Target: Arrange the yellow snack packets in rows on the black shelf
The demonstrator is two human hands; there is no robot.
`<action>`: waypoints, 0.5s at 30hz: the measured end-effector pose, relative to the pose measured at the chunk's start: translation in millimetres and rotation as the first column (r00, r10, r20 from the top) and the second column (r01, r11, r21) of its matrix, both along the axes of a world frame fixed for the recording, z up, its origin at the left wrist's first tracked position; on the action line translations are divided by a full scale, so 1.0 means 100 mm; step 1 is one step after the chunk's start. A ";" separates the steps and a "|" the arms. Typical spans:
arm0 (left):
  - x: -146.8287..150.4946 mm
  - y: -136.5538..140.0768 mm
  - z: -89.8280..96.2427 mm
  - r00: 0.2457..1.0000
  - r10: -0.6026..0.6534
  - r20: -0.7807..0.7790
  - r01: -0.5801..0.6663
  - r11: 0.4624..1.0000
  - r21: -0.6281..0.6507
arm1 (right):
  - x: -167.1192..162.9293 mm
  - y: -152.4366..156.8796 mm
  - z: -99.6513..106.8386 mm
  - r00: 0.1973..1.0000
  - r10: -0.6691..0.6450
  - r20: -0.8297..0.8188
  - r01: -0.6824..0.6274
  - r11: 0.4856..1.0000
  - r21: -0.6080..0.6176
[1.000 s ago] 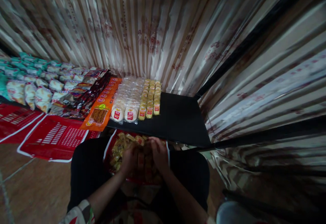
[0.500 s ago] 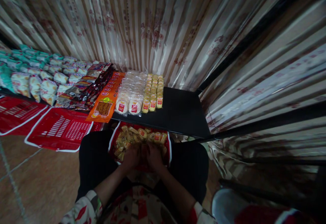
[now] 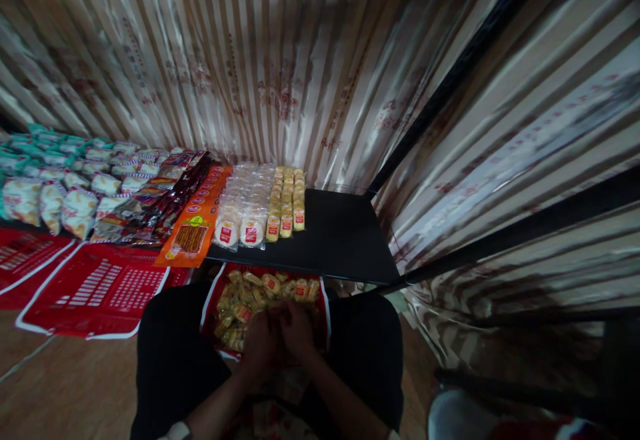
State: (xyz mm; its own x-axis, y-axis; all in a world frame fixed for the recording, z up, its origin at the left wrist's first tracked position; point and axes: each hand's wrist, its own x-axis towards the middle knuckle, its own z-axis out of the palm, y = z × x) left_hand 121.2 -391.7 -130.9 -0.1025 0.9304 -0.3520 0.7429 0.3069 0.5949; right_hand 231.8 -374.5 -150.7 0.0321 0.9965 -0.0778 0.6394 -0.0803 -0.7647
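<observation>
Between my knees sits a red basket (image 3: 327,320) with a white rim, filled with small yellow-wrapped snack packets (image 3: 235,307). My left hand (image 3: 261,340) is over the near middle of the basket, its fingers curled in among the packets. Close beside it, my right hand (image 3: 296,328) is bent inward, the fingertips of both hands nearly meeting. Dim light and the backs of the hands hide whatever the fingers hold. On the black shelf ahead, matching yellow packets (image 3: 287,203) stand in neat columns.
Left of the yellow columns on the black shelf (image 3: 350,233) lie clear-wrapped round crackers (image 3: 240,210), an orange snack bag (image 3: 193,227), dark red packets (image 3: 170,193) and white bags (image 3: 80,210). Red baskets (image 3: 100,290) stand below left. A striped curtain (image 3: 250,60) and black bars (image 3: 525,233) border the shelf.
The camera view has tilted, so the shelf and basket sit lower and slightly left. Both hands stay together over the basket, with my right hand's fingers a little higher up on the packets.
</observation>
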 end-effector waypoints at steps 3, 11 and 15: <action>0.04 -0.01 0.06 0.992 0.067 0.108 -0.066 0.998 -0.016 | -0.02 -0.01 0.07 0.998 -0.049 -0.040 0.050 0.999 0.022; 0.12 0.07 0.30 0.937 0.175 0.303 -0.214 0.972 0.100 | 0.04 0.05 0.29 0.973 -0.103 -0.209 0.134 0.981 0.143; 0.17 0.18 0.43 0.891 0.175 0.419 -0.268 0.947 0.174 | 0.15 0.13 0.46 0.961 -0.084 -0.263 0.119 0.986 0.121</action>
